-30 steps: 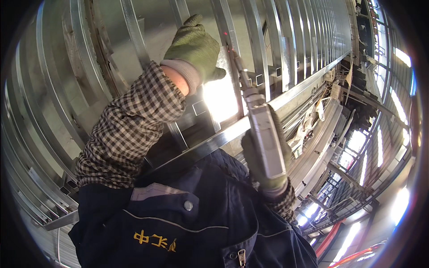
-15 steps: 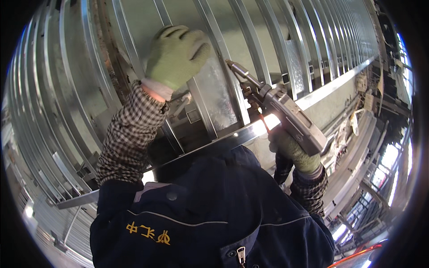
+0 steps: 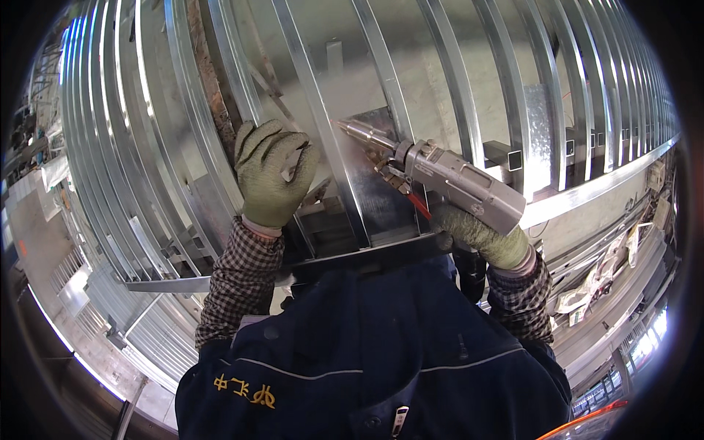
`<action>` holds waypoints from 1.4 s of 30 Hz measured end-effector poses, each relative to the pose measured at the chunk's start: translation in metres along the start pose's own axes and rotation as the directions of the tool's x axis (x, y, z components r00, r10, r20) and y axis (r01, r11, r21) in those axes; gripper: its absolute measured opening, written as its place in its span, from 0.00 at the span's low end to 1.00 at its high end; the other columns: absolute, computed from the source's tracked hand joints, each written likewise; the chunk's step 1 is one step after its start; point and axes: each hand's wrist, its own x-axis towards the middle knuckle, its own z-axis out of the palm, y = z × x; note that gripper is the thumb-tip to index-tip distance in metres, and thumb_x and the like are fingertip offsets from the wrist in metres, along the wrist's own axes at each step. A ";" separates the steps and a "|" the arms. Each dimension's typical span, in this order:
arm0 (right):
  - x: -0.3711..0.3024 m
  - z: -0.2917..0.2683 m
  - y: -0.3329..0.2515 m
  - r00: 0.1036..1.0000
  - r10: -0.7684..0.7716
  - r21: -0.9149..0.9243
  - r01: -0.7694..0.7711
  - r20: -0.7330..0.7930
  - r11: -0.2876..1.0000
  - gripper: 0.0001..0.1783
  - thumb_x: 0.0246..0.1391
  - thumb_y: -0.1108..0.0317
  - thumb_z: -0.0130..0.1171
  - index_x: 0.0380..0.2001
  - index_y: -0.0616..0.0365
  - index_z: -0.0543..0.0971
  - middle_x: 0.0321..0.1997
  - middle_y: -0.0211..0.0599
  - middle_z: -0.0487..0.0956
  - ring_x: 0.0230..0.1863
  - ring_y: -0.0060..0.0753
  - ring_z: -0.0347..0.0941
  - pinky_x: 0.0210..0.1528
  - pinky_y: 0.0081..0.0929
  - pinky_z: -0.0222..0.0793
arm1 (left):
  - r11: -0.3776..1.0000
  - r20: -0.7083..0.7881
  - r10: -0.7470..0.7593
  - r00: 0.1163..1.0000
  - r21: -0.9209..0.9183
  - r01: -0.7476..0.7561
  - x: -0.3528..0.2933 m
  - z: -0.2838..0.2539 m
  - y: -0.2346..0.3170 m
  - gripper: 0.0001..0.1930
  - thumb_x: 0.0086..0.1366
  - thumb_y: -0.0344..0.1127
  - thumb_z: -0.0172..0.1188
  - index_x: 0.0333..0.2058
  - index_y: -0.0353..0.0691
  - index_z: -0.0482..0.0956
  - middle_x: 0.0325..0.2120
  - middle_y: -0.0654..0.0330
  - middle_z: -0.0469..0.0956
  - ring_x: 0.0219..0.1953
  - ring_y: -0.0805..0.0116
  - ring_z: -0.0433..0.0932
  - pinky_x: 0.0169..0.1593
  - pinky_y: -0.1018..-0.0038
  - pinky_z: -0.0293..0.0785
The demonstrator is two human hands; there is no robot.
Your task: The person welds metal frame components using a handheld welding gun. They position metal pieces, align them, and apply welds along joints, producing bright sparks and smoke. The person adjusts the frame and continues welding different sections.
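Observation:
My right hand (image 3: 484, 235), in a pale green work glove, is closed round the handle of a grey handheld welding gun (image 3: 469, 183). The gun's pointed metal nozzle (image 3: 356, 130) slants up to the left, its tip close to a shiny square metal tube (image 3: 326, 125); whether they touch I cannot tell. Left of that tube, my gloved left hand (image 3: 273, 176) hovers over the frame with fingers curved and a gap between thumb and forefinger. Nothing shows in it. A dull metal plate (image 3: 385, 198) lies under the gun, between two tubes.
Many parallel tubes cross the frame, joined to a near rail (image 3: 579, 202). A rusty beam (image 3: 213, 81) runs beneath them on the left. Long metal stock (image 3: 594, 293) and crumpled white wrapping (image 3: 598, 282) lie on the right. Stacked corrugated metal (image 3: 143, 301) is at lower left.
My left hand has drawn back toward me and its fingers have loosened from a closed shape. The gun now lies flatter, its nozzle farther left in view. The whole view has shifted.

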 end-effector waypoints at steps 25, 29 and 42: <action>0.009 -0.005 0.005 0.998 -0.041 -0.024 0.042 0.048 0.999 0.30 0.62 0.61 0.78 0.63 0.60 0.79 0.33 0.28 0.82 0.28 0.19 0.77 0.31 0.23 0.74 | 0.999 -0.027 0.000 1.000 -0.033 -0.001 -0.003 0.000 -0.001 0.07 0.55 0.27 0.76 0.33 0.39 0.87 0.35 0.55 0.86 0.46 0.54 0.82 0.61 0.54 0.71; 0.007 -0.007 0.011 0.999 -0.037 -0.026 0.038 0.034 0.999 0.28 0.62 0.61 0.78 0.61 0.59 0.80 0.34 0.27 0.82 0.30 0.19 0.78 0.32 0.22 0.75 | 1.000 -0.029 -0.010 1.000 -0.024 0.009 -0.004 -0.001 0.001 0.07 0.56 0.28 0.76 0.33 0.39 0.87 0.37 0.54 0.85 0.46 0.54 0.81 0.59 0.56 0.72; -0.006 -0.011 0.024 0.998 -0.011 0.036 0.009 0.061 0.999 0.26 0.63 0.65 0.78 0.60 0.59 0.81 0.39 0.28 0.83 0.35 0.19 0.78 0.35 0.21 0.75 | 0.999 -0.024 0.008 1.000 -0.042 -0.009 -0.004 -0.005 0.005 0.07 0.57 0.29 0.78 0.33 0.38 0.87 0.38 0.54 0.85 0.44 0.53 0.80 0.55 0.56 0.75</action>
